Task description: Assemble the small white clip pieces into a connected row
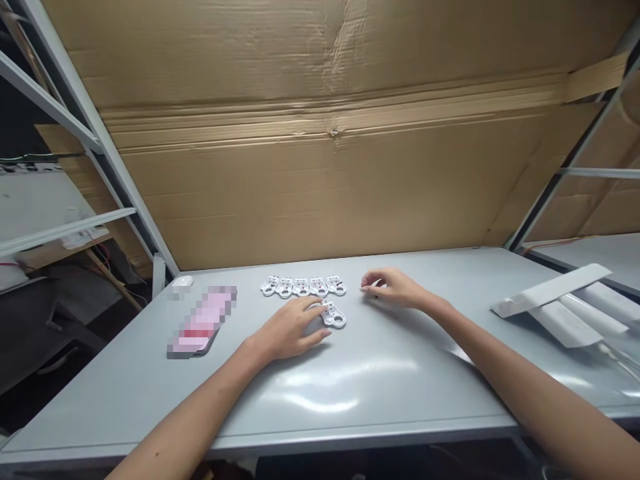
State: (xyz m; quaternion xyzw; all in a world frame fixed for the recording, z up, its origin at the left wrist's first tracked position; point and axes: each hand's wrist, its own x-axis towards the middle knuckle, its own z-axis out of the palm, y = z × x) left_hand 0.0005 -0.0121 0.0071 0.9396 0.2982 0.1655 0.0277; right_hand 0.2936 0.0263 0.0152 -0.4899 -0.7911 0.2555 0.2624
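Note:
Several small white plastic parts with holes lie in a row (303, 287) toward the far side of the grey table (380, 380). One more white part (334, 315) lies just in front of that row. My left hand (289, 328) rests palm down on the table, fingers stretched toward this part and touching its left edge. My right hand (393, 288) hovers to the right of the row, fingers curled in a pinch on a tiny dark piece that I cannot make out.
A pink, blurred flat object (202, 321) lies at the left of the table, with a small white oval thing (183, 281) behind it. White long boxes (560, 303) lie at the right. A cardboard wall (330, 167) and metal shelf posts stand behind.

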